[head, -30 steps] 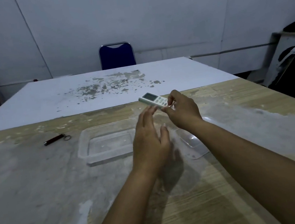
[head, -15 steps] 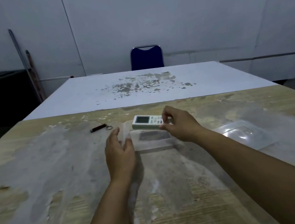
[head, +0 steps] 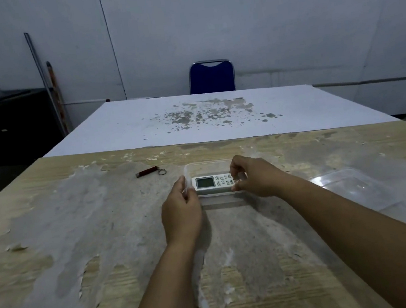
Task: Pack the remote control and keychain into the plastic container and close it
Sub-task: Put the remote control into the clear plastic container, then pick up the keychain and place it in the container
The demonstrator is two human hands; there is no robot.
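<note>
Inside the plastic container (head: pixel 209 163), seen from the head camera, the remote control (head: pixel 213 182) lies flat with its screen up, its length running along the near wall. The right hand (head: pixel 255 175) is pinched on the button end of the remote control, fingertips closed around it, most likely to guide it down to the floor of the container rather than drop it. The left hand (head: pixel 181 207) is closed on the left wall of the container, thumb and fingers on the rim, which I judge is to stop the light tub sliding on the table (head: pixel 80 245) while the remote control goes in.

Left of the container and a little beyond it, apart from it, the keychain (head: pixel 150 172) lies on the table, untouched. Right of the container, well apart, the clear lid (head: pixel 354 186) lies flat on the table. Beyond the container a white board (head: pixel 192 116) covers the far part of the table, with a blue chair (head: pixel 211 76) behind it. Nothing lies between the container and the keychain or the lid, so both reaches look open.
</note>
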